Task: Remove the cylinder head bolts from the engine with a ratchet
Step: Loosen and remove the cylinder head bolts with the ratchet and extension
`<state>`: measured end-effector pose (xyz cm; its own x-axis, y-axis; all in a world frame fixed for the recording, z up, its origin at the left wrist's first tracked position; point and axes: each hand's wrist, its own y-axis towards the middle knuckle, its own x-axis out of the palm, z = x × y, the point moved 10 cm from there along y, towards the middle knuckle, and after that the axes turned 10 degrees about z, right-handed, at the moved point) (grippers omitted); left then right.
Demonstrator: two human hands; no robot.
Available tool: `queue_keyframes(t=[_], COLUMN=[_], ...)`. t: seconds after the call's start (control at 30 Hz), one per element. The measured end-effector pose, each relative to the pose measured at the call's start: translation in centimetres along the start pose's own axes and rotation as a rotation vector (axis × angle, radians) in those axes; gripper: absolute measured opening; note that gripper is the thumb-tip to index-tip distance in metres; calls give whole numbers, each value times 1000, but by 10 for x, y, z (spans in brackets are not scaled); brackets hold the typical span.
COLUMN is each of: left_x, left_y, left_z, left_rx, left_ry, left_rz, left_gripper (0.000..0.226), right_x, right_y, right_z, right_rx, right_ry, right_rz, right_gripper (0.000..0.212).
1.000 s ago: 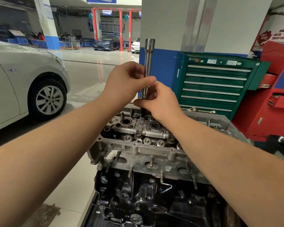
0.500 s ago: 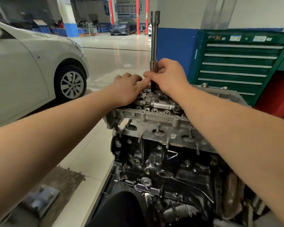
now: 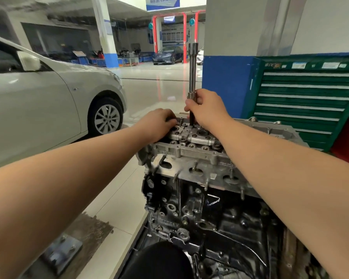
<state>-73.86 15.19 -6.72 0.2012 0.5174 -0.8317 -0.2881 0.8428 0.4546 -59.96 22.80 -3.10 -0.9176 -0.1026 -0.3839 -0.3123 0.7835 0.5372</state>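
The right hand (image 3: 207,109) has its grip closed around the lower part of a long steel extension bar (image 3: 192,77), fingers curled about the shaft just under its collar. The bar stands upright, its dark lower end going down into the top of the cylinder head (image 3: 191,156) near the far edge; whether it sits on a bolt cannot be told. The left hand (image 3: 158,122) rests on the far left corner of the cylinder head, knuckles up, fingers bent over the edge; whether it grips anything cannot be told. The head sits atop the dark engine block (image 3: 210,218). To the left stands a silver car (image 3: 48,103) on the glossy floor (image 3: 149,87); to the right, a green tool cabinet (image 3: 306,97).
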Motion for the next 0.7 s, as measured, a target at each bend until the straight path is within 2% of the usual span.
queue_keyframes(t=[0.3,0.4,0.6,0.7], left_x=[6,5,2,-22], left_y=[4,4,0,-3], left_z=[-4,-5,1,19], left_rx=[-10,-19,28,129], left_ry=[-5,7,62,11], left_rz=[-25,-14,-4,122], left_gripper=[39,41,39,43], right_x=[-6,-8,0,5], right_y=[0,-2,-7,-7], right_z=[-1,-5,-7,-9], right_rx=[-36,-46,-10,-37], right_ry=[-47,-70,-41,-77], right_rz=[103,100,17,-6], right_gripper=[38,37,21,20])
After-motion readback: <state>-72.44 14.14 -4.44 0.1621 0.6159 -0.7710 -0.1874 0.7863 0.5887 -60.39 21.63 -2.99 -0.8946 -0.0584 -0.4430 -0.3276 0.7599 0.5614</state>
